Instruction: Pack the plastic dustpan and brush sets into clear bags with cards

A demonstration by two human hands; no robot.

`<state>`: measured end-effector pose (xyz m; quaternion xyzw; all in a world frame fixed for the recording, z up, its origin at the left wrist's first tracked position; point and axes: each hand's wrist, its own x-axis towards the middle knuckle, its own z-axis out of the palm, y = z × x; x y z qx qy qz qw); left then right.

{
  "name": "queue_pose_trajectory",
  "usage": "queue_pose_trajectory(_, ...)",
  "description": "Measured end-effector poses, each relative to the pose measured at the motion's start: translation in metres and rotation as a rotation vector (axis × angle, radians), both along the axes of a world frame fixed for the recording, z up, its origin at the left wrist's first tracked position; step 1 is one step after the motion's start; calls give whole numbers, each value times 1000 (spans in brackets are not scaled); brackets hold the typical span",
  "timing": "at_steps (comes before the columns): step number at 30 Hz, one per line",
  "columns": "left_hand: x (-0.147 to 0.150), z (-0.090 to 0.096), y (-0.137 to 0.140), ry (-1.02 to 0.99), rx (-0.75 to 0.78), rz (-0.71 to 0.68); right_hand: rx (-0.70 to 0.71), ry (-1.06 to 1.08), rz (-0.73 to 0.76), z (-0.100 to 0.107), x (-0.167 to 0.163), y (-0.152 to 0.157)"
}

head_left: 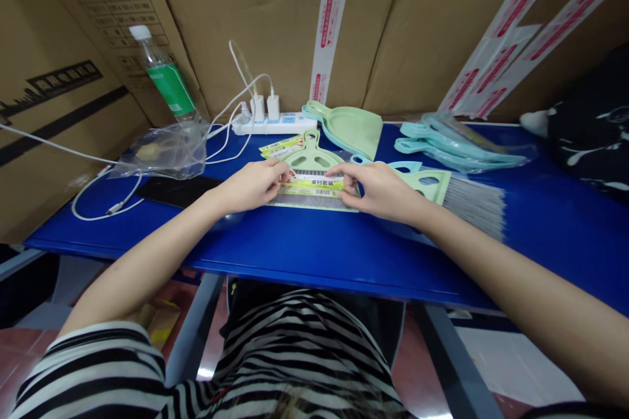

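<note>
A white and yellow-green printed label card [314, 184] lies across the grey bristles of a small pale green hand brush [309, 158]. My left hand [253, 184] is closed, pinching the card's left end. At the card's right end, the bent fingers of my right hand [381, 191] grip it. The brush lies under the card, its looped handle pointing away from me. Behind my left hand are more label cards [281, 146]. Beside my right wrist lies another green brush [476, 206] with grey bristles, partly covered by my forearm.
Green and blue dustpans [354, 132] are stacked at the back. Blue sets in clear plastic [455, 144] lie to their right. A power strip [280, 124] with cables, a bottle [170, 85], a plastic bag [170, 154] and a black phone-like object [177, 190] occupy the left side.
</note>
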<state>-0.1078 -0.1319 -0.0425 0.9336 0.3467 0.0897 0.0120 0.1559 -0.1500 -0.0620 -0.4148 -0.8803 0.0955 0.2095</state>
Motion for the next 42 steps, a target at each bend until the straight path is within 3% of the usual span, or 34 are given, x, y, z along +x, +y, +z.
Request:
queue_pose_trajectory(4,1,1,-3,15,-34,55,0,4,15,0,0,0)
queue_pose_trajectory(8,2,2,-2,98,31,110,-13,36,34,1,-1,-1)
queue_pose_trajectory(20,4,1,-1,151,75,-162,-23,83,35,0,-3,-1)
queue_pose_trajectory(29,6,2,-1,234,132,-164,83,25,30,-3,0,3)
queue_pose_trajectory(42,7,7,-4,262,111,-119,133,-212,137,0,-2,0)
